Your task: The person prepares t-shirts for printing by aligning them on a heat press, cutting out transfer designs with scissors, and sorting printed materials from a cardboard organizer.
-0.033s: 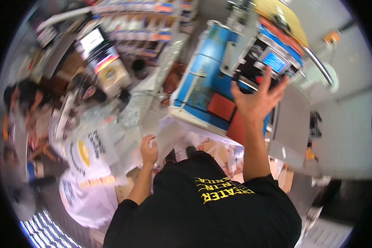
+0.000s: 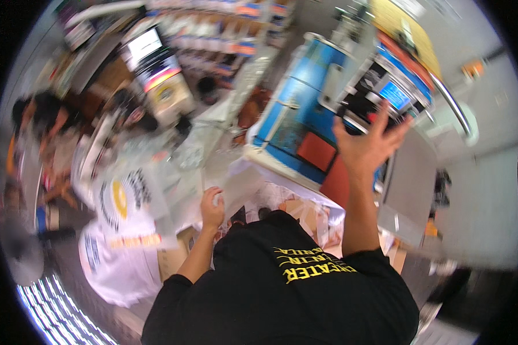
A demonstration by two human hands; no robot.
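My right hand point(image 2: 365, 146) is spread wide, its fingers stretched toward a dark control panel point(image 2: 369, 80) with a lit blue screen point(image 2: 395, 95). It holds nothing, and I cannot tell whether a fingertip touches the panel. Under and beside it lies the blue bed of a machine point(image 2: 296, 86), with a red-brown pad point(image 2: 316, 150) on it. Lower and to the left, my left hand point(image 2: 213, 213) is loosely curled, with a gap between thumb and finger and nothing visible in it. Clear plastic sheeting point(image 2: 184, 192) lies close to that hand.
White printed plastic bags point(image 2: 121, 210) are at the left. Farther off stand a boxy device with a lit screen point(image 2: 147, 49) and shelves of small packs point(image 2: 213, 37). Other people point(image 2: 49, 123) are at the far left. A curved metal bar point(image 2: 448, 100) projects at the right.
The view has shifted slightly, so the machine and the shelves sit a little farther right and lower. Both hands keep nearly the same pose.
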